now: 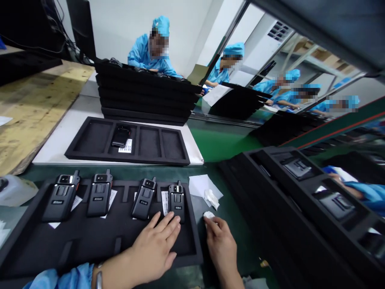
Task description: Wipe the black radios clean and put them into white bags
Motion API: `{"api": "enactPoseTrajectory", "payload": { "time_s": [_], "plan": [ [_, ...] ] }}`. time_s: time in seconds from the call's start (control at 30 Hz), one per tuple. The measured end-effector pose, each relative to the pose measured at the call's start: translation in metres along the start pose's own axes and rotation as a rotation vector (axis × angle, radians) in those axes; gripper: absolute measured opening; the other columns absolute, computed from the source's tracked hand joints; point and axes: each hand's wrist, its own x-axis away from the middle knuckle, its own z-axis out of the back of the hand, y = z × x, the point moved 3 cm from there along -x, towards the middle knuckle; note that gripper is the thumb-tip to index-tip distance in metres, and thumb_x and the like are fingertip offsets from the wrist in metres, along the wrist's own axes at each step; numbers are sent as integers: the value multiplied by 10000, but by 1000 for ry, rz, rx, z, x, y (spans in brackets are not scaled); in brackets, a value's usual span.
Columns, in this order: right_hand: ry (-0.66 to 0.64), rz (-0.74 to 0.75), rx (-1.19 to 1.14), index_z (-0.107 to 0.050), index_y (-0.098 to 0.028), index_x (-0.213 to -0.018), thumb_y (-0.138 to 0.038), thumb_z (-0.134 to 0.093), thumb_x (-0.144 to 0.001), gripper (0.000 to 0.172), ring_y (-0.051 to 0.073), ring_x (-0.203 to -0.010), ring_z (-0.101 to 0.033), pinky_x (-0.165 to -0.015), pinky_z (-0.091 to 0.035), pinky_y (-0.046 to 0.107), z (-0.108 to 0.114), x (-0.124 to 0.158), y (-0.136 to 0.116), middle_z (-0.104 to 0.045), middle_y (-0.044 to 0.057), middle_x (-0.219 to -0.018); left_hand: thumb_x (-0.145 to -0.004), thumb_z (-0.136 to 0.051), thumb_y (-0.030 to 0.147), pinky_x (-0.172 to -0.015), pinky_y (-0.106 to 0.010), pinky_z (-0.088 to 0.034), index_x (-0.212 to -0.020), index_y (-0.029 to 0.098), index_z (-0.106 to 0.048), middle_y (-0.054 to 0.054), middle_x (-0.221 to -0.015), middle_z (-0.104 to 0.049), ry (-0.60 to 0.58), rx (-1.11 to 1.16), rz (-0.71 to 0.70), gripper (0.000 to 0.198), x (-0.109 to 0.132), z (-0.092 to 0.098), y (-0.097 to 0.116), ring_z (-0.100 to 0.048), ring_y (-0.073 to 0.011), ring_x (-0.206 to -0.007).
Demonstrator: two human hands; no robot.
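Nearest the lens: left hand (156, 249), flat and unclenched on the front foam tray (99, 245), fingertips (173, 220) spread and touching the lower end of the rightmost black radio (176, 202), gripping nothing; right hand (221, 245) just off the tray's right edge, on the green bench (222, 140), thumb and forefinger pinched on a small white wipe (208, 215). Radio lying straight ahead of the left fingertips, long axis running away from the body, antenna stub at the far end; left hand plainly nearer it than the right, which sits apart to the tray's right. Three more radios (99, 194) in a row leftward along the same tray, each in its slot, paper slips under them. Beyond the tray's right corner, a crumpled white tissue (211, 198) on a paper sheet; behind the tray, a second foam tray (150, 144) with one device inside, then a stack of trays (144, 94); people in blue smocks at work farther back.
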Motion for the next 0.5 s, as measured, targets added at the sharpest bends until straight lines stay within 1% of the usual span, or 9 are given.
{"api": "enactPoseTrajectory", "payload": {
  "time_s": [0.07,0.17,0.2,0.27,0.3,0.33,0.4,0.47,0.5],
  "plan": [
    [22,-33,11,-731,-173,-985,-455,-396,-967,438,215,-771,-660,-667,-544,334,-4,-4,3,-667,116,-958,-982,-420,414,-1195,-485,-181,-1503,127,-322,-87,-1591,-270,-10,7,-5,603,0,0,0,-200,-266,-1477],
    [1,-104,54,-688,-147,-1090,-516,-413,-940,484,232,-698,-657,-631,-547,370,-2,-10,15,-670,134,-961,-981,-416,424,-1191,-486,-188,-1508,130,-311,-83,-1594,-261,-7,25,4,613,2,-1,0,-190,-264,-1480],
    [-9,-123,74,-691,-147,-1075,-528,-411,-933,493,236,-674,-656,-613,-544,377,0,-11,20,-671,139,-954,-983,-411,428,-1188,-487,-191,-1509,131,-309,-81,-1595,-261,-4,31,9,612,2,-2,-1,-189,-264,-1480],
    [-27,-125,62,-717,-161,-930,-536,-420,-923,478,239,-643,-657,-581,-538,374,6,-12,24,-679,132,-892,-990,-394,436,-1183,-493,-198,-1508,128,-309,-79,-1594,-263,1,40,17,609,3,-2,-1,-194,-266,-1478],
    [-32,-105,18,-717,-173,-855,-528,-436,-921,457,237,-640,-659,-574,-535,364,10,-13,23,-681,122,-856,-992,-387,441,-1180,-495,-203,-1507,125,-311,-80,-1593,-265,2,44,18,608,3,-2,0,-199,-267,-1476],
    [-30,-70,-46,-711,-184,-810,-507,-460,-921,425,232,-653,-664,-583,-537,353,14,-16,18,-681,109,-834,-993,-383,446,-1176,-494,-211,-1505,123,-314,-82,-1592,-269,2,47,16,610,3,-2,0,-204,-269,-1474],
    [-14,40,-189,-711,-201,-822,-432,-520,-923,317,222,-740,-675,-653,-545,334,20,-27,-4,-682,87,-857,-991,-382,456,-1169,-485,-227,-1502,117,-321,-89,-1586,-286,1,51,9,616,2,-1,0,-217,-270,-1470],
    [-5,174,-282,-719,-218,-920,-328,-548,-928,203,214,-860,-663,-750,-538,331,22,-46,-39,-673,77,-945,-993,-379,456,-1166,-480,-233,-1500,111,-324,-98,-1580,-300,-3,46,7,616,2,0,0,-217,-271,-1469],
    [-27,238,-307,-720,-229,-966,-281,-541,-933,189,209,-892,-649,-771,-531,330,19,-57,-60,-666,73,-974,-994,-377,453,-1166,-480,-229,-1499,109,-325,-102,-1577,-306,-4,41,8,613,1,0,0,-213,-272,-1470]
  ]
}}
